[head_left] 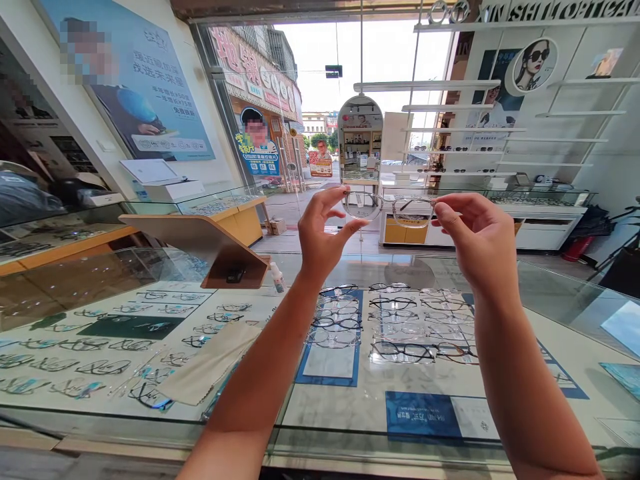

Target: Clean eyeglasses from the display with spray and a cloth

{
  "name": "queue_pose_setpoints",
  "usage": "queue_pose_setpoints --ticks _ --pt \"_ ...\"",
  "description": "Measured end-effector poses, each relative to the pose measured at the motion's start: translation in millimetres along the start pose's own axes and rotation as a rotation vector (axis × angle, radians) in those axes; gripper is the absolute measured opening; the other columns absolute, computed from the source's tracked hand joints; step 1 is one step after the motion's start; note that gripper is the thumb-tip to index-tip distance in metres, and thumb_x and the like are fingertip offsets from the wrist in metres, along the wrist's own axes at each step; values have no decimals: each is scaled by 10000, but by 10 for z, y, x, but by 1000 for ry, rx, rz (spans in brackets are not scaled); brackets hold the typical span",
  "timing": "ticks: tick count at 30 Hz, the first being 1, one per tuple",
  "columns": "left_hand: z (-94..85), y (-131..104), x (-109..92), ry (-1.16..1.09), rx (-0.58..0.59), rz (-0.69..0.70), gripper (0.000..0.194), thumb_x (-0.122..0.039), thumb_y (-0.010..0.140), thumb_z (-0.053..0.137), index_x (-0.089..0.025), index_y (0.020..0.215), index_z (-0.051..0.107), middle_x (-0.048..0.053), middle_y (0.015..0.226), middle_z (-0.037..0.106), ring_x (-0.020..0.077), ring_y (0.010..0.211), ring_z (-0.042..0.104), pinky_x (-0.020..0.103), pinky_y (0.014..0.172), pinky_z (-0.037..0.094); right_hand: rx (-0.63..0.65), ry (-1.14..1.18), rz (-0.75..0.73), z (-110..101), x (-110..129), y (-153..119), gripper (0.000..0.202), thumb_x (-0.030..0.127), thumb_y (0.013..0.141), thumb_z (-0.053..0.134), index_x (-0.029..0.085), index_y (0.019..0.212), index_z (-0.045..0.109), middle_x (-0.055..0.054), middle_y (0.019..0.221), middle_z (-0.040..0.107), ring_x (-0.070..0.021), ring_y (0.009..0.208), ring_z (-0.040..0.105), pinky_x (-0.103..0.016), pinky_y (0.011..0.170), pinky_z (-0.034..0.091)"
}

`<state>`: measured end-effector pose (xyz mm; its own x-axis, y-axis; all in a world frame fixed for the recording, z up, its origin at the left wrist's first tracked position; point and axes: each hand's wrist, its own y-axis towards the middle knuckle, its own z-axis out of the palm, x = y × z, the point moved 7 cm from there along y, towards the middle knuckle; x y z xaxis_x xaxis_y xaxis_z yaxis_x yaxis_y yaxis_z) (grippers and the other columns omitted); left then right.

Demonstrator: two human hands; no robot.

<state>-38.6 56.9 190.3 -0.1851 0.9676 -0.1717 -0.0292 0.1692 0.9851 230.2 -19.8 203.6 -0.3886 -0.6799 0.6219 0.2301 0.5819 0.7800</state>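
Note:
A pair of clear round-framed glasses [391, 208] is held up in front of me, above the glass counter. My left hand [327, 230] grips its left rim between thumb and fingers. Thumb and fingers of my right hand [470, 230] pinch the right side of the frame. Below both hands, several rows of glasses [400, 320] are on the counter [320, 413]. A beige cloth [213, 363] lies left of my left forearm.
A small white bottle [277, 277] stands beside a tilted brown board [215, 247] on the counter's far side. More glasses [105, 367] fill the left part. A blue and white card [440, 417] lies near the front edge. An arched mirror [360, 143] stands beyond.

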Motion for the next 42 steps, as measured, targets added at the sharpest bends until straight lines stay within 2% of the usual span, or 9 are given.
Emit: queue_pose_setpoints --ticks 5,9,19,26,32,35,38,40,42 --pt "53 -20 -49 37 22 -23 634 -445 856 912 -354 1414 625 82 1417 725 306 1298 726 420 973 635 -30 6 11 -1 -4 1 262 483 944 779 242 1045 795 -66 1040 813 -210 833 763 -378 742 606" --pt "102 -61 -102 70 11 -30 653 -423 883 882 -351 1459 582 88 1450 696 313 1339 701 434 1012 622 -42 14 16 23 -9 -3 240 454 946 777 239 1050 796 -68 1058 817 -205 840 763 -375 753 600" --pt "105 -100 -114 83 -80 -24 684 -439 851 915 -332 1434 572 89 1437 696 302 1304 718 425 977 639 -1 135 5 129 39 -23 169 403 951 779 242 1004 783 -47 993 808 -185 825 760 -360 792 636" --pt "124 -111 -56 15 -69 -81 667 -444 832 929 -322 1395 593 90 1430 704 315 1312 719 427 979 636 58 254 37 183 63 -29 115 358 957 748 249 991 761 -45 1075 827 -154 740 740 -368 786 644" --pt "164 -127 -71 -20 -56 -110 648 -460 834 925 -315 1374 597 92 1441 706 309 1309 722 443 994 635 74 336 104 196 -21 -9 105 346 922 751 250 963 743 -43 1051 835 -160 758 738 -364 795 618" --pt "177 -135 -103 11 -57 -108 632 -456 838 922 -303 1360 599 92 1417 725 294 1286 734 436 994 638 65 318 118 203 -111 19 119 358 924 730 245 961 726 -50 1054 830 -167 781 743 -367 802 602" --pt "159 -148 -189 169 -95 -50 649 -439 822 937 -291 1358 602 91 1374 744 291 1243 745 440 980 637 6 242 93 164 -185 48 129 348 932 701 246 1010 718 -59 1085 817 -198 892 761 -383 841 589" --pt "165 -161 -287 306 -112 27 662 -417 809 945 -278 1361 607 102 1346 750 301 1230 739 459 992 627 -43 123 19 117 -160 57 155 345 929 711 255 1055 726 -62 1125 805 -225 992 755 -407 895 574" --pt "206 -176 -382 391 -93 97 663 -399 808 943 -267 1367 611 110 1323 751 308 1225 730 470 1007 618 -36 -37 -89 111 -75 51 172 360 934 728 271 1080 746 -59 1163 795 -252 1078 730 -448 973 546"
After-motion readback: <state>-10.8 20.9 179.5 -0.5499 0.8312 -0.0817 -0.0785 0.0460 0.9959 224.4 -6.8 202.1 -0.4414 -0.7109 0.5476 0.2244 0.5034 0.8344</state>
